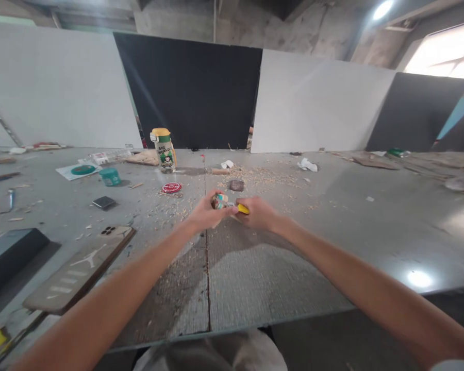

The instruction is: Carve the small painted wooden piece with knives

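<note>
Over the middle of the table, my left hand point(206, 212) is closed around a small piece with teal, white and brown patches point(221, 198). Its exact kind is hard to make out. My right hand point(256, 212) grips a yellow utility knife point(243, 208), whose metal end points left toward that piece. The two hands are close together, and the fingers partly hide both things. Just beyond them on the table lies a dark brown block point(236, 185). A round red lid point(171, 188) rests to the left of it.
Pale wood shavings point(263, 175) litter the table point(371, 221). Further back stands a bottle with a yellow lid point(162, 149). At left are a teal jar point(110, 176), a small dark square point(103, 202), a phone point(81, 268) and a dark block point(13, 257). Crumpled tissue point(307, 165) lies behind right.
</note>
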`<control>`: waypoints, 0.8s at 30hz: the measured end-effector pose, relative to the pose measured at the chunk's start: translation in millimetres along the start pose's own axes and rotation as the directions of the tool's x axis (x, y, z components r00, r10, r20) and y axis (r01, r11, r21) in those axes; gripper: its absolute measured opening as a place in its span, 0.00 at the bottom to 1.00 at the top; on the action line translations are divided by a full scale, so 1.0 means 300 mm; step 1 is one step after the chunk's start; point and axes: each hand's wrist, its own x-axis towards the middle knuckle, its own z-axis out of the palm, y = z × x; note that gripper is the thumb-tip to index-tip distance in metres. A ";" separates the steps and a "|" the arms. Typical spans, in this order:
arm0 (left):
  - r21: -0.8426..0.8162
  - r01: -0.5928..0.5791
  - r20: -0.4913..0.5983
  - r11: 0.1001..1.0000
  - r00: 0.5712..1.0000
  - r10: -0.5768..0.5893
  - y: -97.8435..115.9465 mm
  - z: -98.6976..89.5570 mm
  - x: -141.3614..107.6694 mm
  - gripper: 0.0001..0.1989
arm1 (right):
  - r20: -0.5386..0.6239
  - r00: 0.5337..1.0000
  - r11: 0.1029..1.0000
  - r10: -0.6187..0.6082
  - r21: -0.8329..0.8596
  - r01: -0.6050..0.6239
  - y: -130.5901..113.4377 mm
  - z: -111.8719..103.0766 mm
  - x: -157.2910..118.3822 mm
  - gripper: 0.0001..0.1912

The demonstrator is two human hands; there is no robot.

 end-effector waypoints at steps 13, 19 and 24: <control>0.213 -0.184 0.051 0.959 0.983 0.178 -0.036 0.033 -0.045 0.27 | -0.009 1.000 1.000 -0.004 0.010 0.004 0.018 0.045 -0.109 0.08; 0.214 -0.228 0.086 0.950 0.973 0.215 -0.030 0.013 -0.046 0.30 | 0.038 0.999 1.000 -0.012 0.004 0.012 -0.013 0.039 -0.104 0.06; 0.154 -0.232 0.064 0.960 0.972 0.225 -0.037 -0.003 -0.045 0.26 | 0.045 0.999 0.999 -0.003 -0.032 0.005 -0.037 0.014 -0.075 0.06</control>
